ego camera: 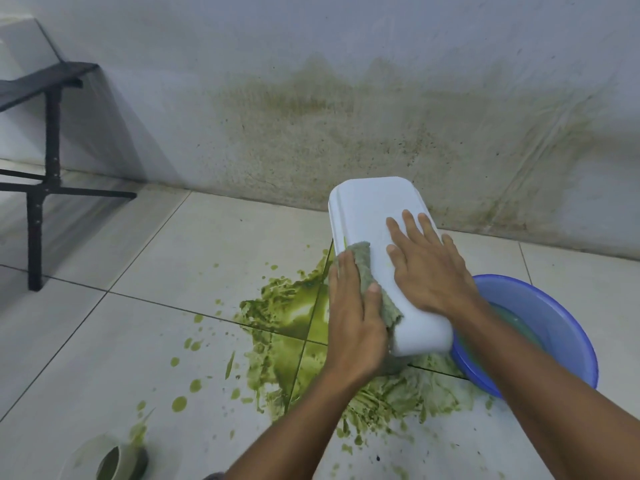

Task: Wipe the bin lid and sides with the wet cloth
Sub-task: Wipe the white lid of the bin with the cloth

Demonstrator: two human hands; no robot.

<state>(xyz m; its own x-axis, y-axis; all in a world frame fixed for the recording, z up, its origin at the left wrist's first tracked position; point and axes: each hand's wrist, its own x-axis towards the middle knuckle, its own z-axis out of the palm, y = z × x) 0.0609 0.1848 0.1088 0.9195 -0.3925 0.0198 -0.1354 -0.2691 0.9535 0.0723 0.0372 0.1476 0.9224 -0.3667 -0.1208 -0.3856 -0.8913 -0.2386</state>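
A white bin point(367, 209) with a smooth rounded lid stands on the tiled floor near the wall. My left hand point(356, 317) presses a grey-green cloth point(363, 261) against the lid's left edge and side. My right hand point(429, 268) lies flat on top of the lid with fingers spread, holding nothing. A thin green streak shows on the lid's left rim beside the cloth.
Green slime point(291, 327) is spread over the floor tiles left of and in front of the bin. A blue basin point(557, 327) of cloudy water sits at the bin's right. A tipped cup point(117, 462) lies at the bottom left. A black metal stand point(45, 161) is far left.
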